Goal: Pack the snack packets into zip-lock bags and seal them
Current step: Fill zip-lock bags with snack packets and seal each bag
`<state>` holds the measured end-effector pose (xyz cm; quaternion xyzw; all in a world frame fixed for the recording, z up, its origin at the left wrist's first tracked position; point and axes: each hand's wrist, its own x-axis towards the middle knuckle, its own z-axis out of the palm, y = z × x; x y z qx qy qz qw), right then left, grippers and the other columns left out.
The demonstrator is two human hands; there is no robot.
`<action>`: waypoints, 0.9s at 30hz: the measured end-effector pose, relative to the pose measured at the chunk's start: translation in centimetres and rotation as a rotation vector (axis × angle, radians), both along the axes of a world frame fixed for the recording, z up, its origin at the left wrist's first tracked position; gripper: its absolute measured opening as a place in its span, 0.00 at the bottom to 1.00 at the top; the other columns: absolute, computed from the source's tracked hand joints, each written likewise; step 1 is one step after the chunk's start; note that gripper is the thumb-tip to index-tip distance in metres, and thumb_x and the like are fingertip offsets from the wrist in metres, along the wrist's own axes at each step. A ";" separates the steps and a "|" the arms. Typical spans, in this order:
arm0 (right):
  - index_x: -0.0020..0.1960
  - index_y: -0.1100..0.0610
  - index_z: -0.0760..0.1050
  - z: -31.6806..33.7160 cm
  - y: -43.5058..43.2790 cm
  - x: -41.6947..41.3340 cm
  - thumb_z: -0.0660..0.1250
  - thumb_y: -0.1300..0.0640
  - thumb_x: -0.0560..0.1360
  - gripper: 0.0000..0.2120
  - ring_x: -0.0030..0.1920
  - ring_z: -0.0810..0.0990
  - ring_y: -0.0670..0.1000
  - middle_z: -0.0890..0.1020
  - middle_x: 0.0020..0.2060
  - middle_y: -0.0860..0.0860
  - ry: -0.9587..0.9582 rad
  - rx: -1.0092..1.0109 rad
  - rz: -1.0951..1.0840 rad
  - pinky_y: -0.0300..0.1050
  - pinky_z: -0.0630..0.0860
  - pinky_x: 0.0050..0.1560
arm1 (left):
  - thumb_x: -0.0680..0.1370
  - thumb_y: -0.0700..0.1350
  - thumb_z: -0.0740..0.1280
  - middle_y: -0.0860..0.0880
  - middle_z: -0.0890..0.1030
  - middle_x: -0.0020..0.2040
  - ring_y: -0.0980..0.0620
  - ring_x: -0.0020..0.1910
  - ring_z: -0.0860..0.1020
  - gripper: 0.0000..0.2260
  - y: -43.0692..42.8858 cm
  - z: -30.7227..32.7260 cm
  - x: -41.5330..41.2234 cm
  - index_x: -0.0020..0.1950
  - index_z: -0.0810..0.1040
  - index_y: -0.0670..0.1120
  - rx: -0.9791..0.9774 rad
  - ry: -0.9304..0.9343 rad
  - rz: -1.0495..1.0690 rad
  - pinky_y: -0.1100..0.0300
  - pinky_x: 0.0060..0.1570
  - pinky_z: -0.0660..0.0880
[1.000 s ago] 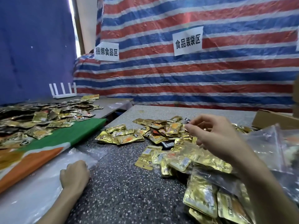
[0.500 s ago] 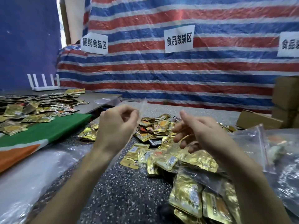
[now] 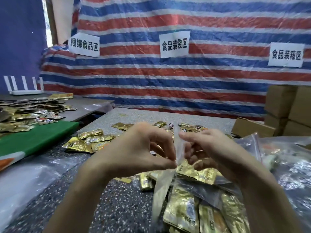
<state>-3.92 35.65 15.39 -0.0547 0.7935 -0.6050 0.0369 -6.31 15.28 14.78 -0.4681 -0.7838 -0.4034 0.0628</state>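
Striped tarpaulin (image 3: 185,78), woven plastic in red, blue and white bands, hangs as a backdrop behind the zip-lock bag (image 3: 162,187). Speckled table (image 3: 117,207), grey-black stone-like top, lies under the bag. Cardboard boxes (image 3: 286,106), plain brown, stacked to the bag's far right. Green cloth (image 3: 37,138), flat and matte, far left of the bag. Clear plastic bags (image 3: 286,165), crinkled and glossy, heaped just right of the bag. Left hand (image 3: 134,148): forearm comes up from below the bag, wrist bent, thumb and forefinger pinching the bag's edge on its left side, other fingers curled. Right hand (image 3: 213,153): mirrors it from the right, forefinger and thumb tips pinching the same edge higher up, remaining fingers folded into the palm. The bag is thin transparent film, raised nearly edge-on between the two hands, its lower end on the table. Whether its strip is closed cannot be read, probably because of blur. Snack packets (image 3: 183,211), flat gold foil rectangles, lie inside the bag's lower part. Loose packets (image 3: 90,143), same foil, are scattered left of and behind the bag.
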 end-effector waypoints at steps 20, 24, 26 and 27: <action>0.44 0.64 0.79 -0.3 -1.8 0.3 0.70 0.49 0.72 0.16 0.36 0.79 0.51 0.81 0.37 0.55 0.085 -0.126 0.214 0.39 0.75 0.32 | 0.70 0.53 0.74 0.45 0.82 0.39 0.52 0.38 0.78 0.14 -2.0 0.5 -1.3 0.42 0.85 0.42 0.206 -0.645 0.167 0.63 0.37 0.75; 0.46 0.60 0.81 -0.5 -2.6 0.1 0.67 0.32 0.66 0.30 0.33 0.79 0.48 0.83 0.36 0.54 0.139 0.028 0.001 0.38 0.73 0.29 | 0.71 0.49 0.75 0.47 0.81 0.33 0.55 0.31 0.77 0.08 -1.4 0.2 -1.4 0.36 0.83 0.45 0.191 -0.579 0.179 0.67 0.30 0.72; 0.48 0.62 0.81 -0.5 -2.9 0.1 0.71 0.37 0.67 0.27 0.33 0.81 0.49 0.85 0.40 0.57 0.139 0.019 0.021 0.37 0.74 0.28 | 0.71 0.48 0.76 0.47 0.81 0.33 0.55 0.30 0.77 0.08 -1.1 0.1 -1.4 0.35 0.83 0.46 0.158 -0.576 0.150 0.67 0.30 0.71; 0.48 0.62 0.81 -0.6 -2.9 0.2 0.74 0.43 0.69 0.22 0.33 0.81 0.50 0.85 0.39 0.58 0.125 -0.003 0.039 0.37 0.73 0.28 | 0.71 0.46 0.75 0.46 0.81 0.33 0.55 0.30 0.77 0.07 -1.0 0.1 -1.4 0.35 0.83 0.46 0.146 -0.575 0.156 0.67 0.30 0.71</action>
